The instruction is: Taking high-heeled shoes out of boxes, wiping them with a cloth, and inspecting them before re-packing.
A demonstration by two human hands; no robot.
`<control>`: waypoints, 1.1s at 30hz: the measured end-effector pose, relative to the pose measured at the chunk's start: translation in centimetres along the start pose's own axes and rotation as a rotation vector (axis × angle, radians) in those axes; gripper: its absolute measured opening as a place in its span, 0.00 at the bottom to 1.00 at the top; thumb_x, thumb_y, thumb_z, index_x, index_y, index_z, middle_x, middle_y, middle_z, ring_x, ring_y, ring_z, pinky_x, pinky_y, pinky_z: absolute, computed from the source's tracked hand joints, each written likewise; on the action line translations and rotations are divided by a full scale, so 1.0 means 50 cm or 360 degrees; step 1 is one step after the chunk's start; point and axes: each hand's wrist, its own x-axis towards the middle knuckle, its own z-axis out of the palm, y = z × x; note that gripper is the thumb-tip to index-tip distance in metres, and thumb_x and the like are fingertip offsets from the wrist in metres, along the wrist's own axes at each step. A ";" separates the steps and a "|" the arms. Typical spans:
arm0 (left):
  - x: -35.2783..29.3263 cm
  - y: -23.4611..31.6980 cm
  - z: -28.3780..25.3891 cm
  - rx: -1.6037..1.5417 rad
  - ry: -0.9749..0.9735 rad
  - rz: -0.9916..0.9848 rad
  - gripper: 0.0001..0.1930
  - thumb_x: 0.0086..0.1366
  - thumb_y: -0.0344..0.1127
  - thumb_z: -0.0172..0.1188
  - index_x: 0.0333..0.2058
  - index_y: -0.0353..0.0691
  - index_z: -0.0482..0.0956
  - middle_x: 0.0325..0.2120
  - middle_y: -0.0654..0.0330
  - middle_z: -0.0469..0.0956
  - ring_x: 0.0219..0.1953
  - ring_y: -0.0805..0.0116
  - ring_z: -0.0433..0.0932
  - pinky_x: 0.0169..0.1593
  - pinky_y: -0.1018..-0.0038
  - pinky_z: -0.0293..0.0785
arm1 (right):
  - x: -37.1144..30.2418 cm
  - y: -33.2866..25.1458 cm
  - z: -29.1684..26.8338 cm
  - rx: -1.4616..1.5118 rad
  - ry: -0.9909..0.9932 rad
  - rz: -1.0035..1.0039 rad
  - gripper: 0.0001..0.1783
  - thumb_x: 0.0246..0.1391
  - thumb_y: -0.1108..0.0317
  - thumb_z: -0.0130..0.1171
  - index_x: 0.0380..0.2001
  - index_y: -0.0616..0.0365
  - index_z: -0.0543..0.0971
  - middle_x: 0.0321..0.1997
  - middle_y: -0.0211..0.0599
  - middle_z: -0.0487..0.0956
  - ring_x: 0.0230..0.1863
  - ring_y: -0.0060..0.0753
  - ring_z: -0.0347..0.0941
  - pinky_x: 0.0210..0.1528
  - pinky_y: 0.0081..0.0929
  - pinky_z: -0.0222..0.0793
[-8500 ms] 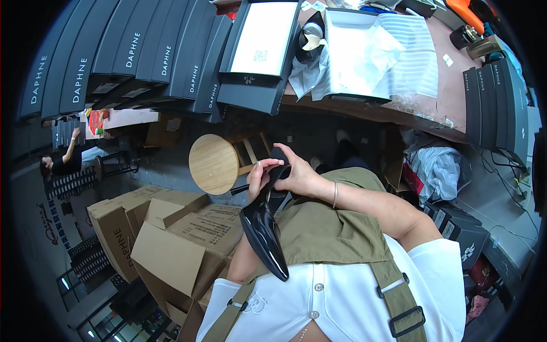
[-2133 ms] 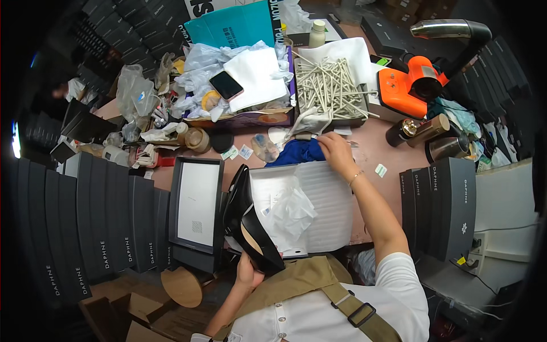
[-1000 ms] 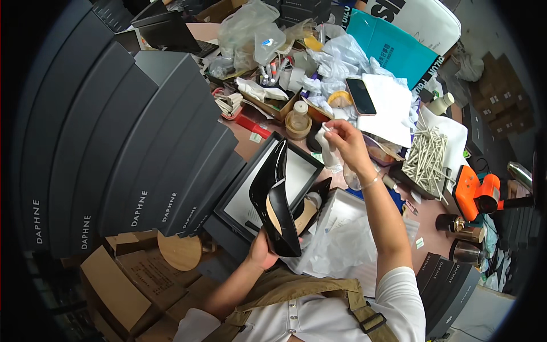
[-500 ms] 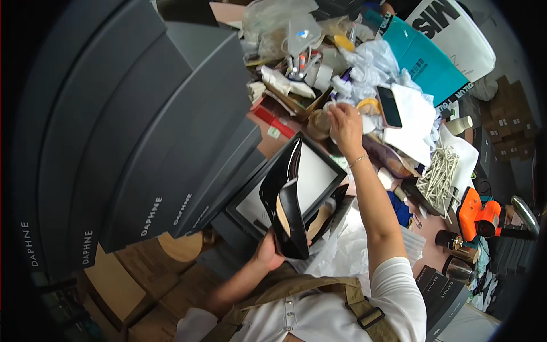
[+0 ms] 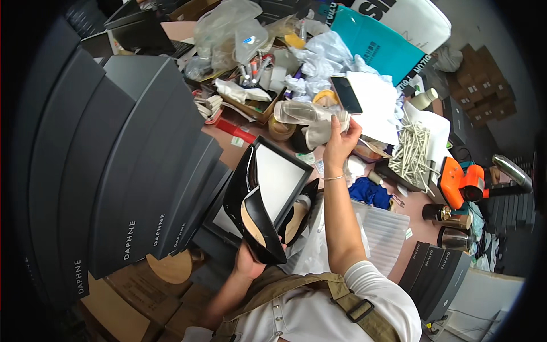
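My left hand (image 5: 249, 261) is closed around a glossy black pump (image 5: 253, 214) with a tan insole, holding it up in front of my body. Its partner, a second black pump (image 5: 297, 218), lies just to the right, partly hidden. Behind the held pump is an open dark shoe box (image 5: 279, 176) with a pale inside. My right hand (image 5: 343, 139) has its fingers closed on the neck end of a clear bottle (image 5: 299, 113), which is tipped on its side over the cluttered table. A round jar (image 5: 280, 130) stands below the bottle.
Stacked dark shoe boxes (image 5: 131, 171) rise on the left. A phone (image 5: 346, 94) lies on white paper beyond my right hand. Right of it are a tray of pale sticks (image 5: 411, 151) and an orange tool (image 5: 451, 182). Crumpled tissue (image 5: 327, 54) and a teal bag (image 5: 376, 45) lie farther back.
My right hand, earlier over the jar area, now holds the clear bottle. The view has shifted, so the table things appear farther left. My left hand keeps hold of the pump.
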 end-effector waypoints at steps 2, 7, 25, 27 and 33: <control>0.004 -0.008 -0.002 -0.0009 -0.0024 -0.0038 0.30 0.67 0.56 0.39 0.57 0.38 0.65 0.42 0.45 0.77 0.42 0.43 0.77 0.50 0.50 0.70 | -0.004 0.012 -0.002 0.0024 0.0069 -0.0020 0.19 0.53 0.73 0.63 0.44 0.63 0.65 0.42 0.37 0.71 0.41 0.24 0.70 0.45 0.21 0.68; -0.009 -0.019 0.006 -0.0014 -0.0017 -0.0056 0.30 0.66 0.56 0.40 0.56 0.39 0.66 0.41 0.45 0.76 0.42 0.42 0.77 0.48 0.49 0.71 | -0.002 0.007 0.056 -0.0894 -0.0511 -0.0798 0.21 0.44 0.77 0.64 0.43 0.62 0.69 0.49 0.54 0.70 0.49 0.57 0.69 0.51 0.37 0.67; -0.074 -0.070 0.046 0.0355 -0.0038 0.0072 0.29 0.71 0.54 0.34 0.56 0.35 0.65 0.45 0.48 0.75 0.47 0.52 0.76 0.54 0.53 0.72 | -0.106 -0.288 -0.169 -0.0795 -0.1687 0.0480 0.07 0.51 0.72 0.59 0.33 0.63 0.81 0.30 0.39 0.78 0.33 0.31 0.75 0.36 0.25 0.70; -0.085 -0.084 0.045 0.0348 -0.0053 -0.0018 0.27 0.72 0.51 0.32 0.55 0.34 0.65 0.45 0.50 0.75 0.46 0.53 0.77 0.54 0.55 0.72 | -0.187 -0.355 -0.265 -0.0581 -0.1796 0.0364 0.06 0.50 0.73 0.62 0.32 0.63 0.81 0.30 0.36 0.78 0.32 0.29 0.74 0.34 0.21 0.69; -0.100 -0.133 0.014 0.0687 0.0090 -0.0223 0.24 0.74 0.47 0.29 0.54 0.35 0.66 0.48 0.55 0.74 0.50 0.64 0.74 0.56 0.67 0.70 | -0.363 -0.453 -0.330 -0.0751 -0.1683 0.0174 0.14 0.45 0.78 0.64 0.39 0.60 0.80 0.31 0.37 0.75 0.33 0.36 0.74 0.35 0.26 0.71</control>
